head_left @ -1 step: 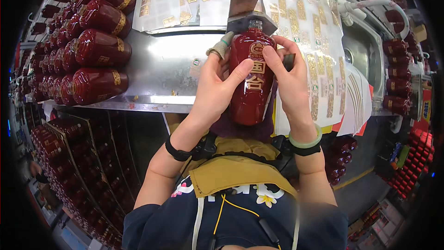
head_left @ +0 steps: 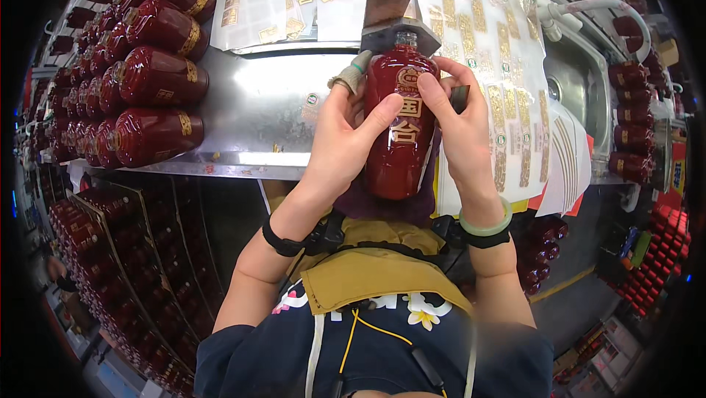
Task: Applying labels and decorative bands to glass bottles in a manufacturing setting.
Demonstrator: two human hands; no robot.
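Observation:
A dark red glass bottle [head_left: 392, 166] lies in front of me, its clear neck pointing away under a metal bracket [head_left: 397, 28]. Gold emblem and characters run down its upper face. My left hand [head_left: 346, 133] grips its left side, thumb pressed on the gold decals [head_left: 406, 132] and a cloth cover [head_left: 351, 74] on one finger. From the right, my right hand [head_left: 463, 122] holds it too, thumb on the glass near the emblem. Fingers of both hands are partly hidden behind the bottle. A purple cloth [head_left: 382, 210] lies beneath the bottle's base.
Rows of red bottles [head_left: 162, 76] lie stacked on the left. Sheets of gold decals [head_left: 507, 104] cover the right of the metal table [head_left: 254, 104], with more decal sheets [head_left: 254, 1] at the back. A sink [head_left: 581, 74] with a white pipe [head_left: 603, 4] stands beyond.

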